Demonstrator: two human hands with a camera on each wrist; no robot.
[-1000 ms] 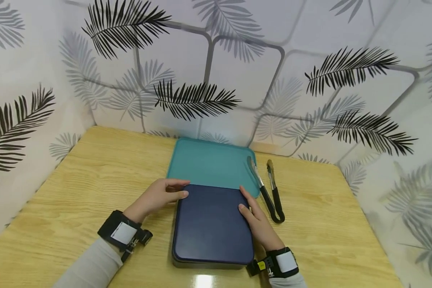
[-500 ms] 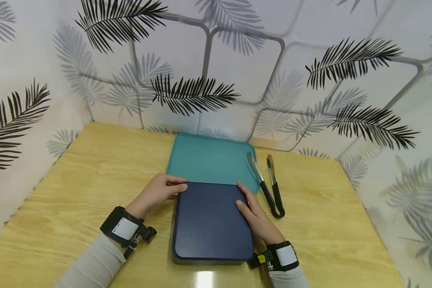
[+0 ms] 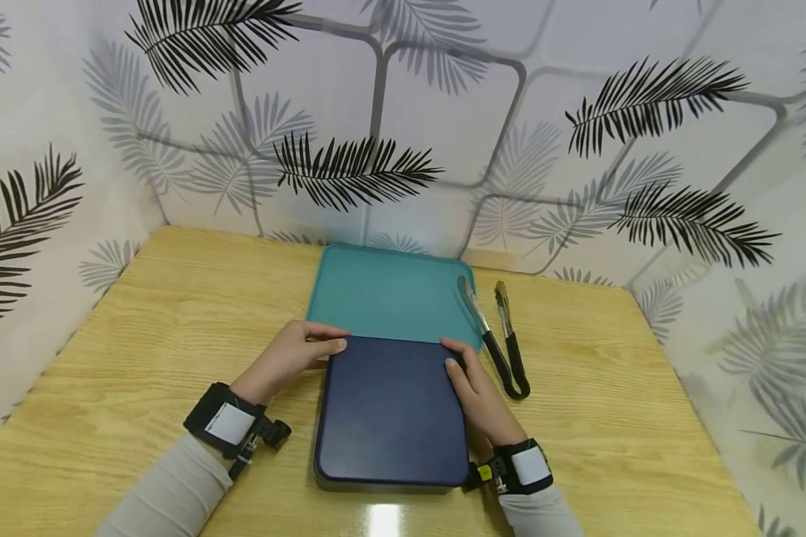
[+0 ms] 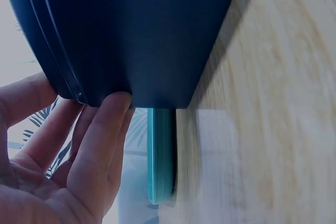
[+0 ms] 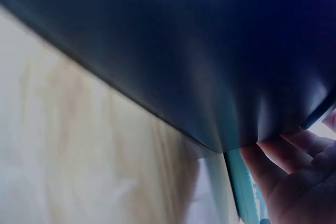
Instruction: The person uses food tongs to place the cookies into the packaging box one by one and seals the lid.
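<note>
A dark blue rectangular box (image 3: 392, 410) with rounded corners lies flat on the table in the head view, its lid on. My left hand (image 3: 294, 356) grips the far left corner, thumb on the lid's edge and the other fingers behind the box. At the far right corner, my right hand (image 3: 477, 391) holds the lid's edge, thumb on top. The left wrist view shows a lid seam along the box (image 4: 136, 35), with fingertips against its end. Fingers (image 5: 283, 156) touch the box's far end in the right wrist view. What the box contains is hidden.
Behind the box lies a teal tray (image 3: 389, 287), its near edge hidden by the box. Tongs (image 3: 513, 365) with black handles lie spread to the right, one arm over the tray's edge. A leaf-patterned cloth backdrop (image 3: 443, 134) rises behind the wooden table (image 3: 611, 388).
The head view has tilted slightly, shifting the whole scene. Both hands keep hold of the far corners; the right thumb and fingers have shifted slightly on the lid's edge.
</note>
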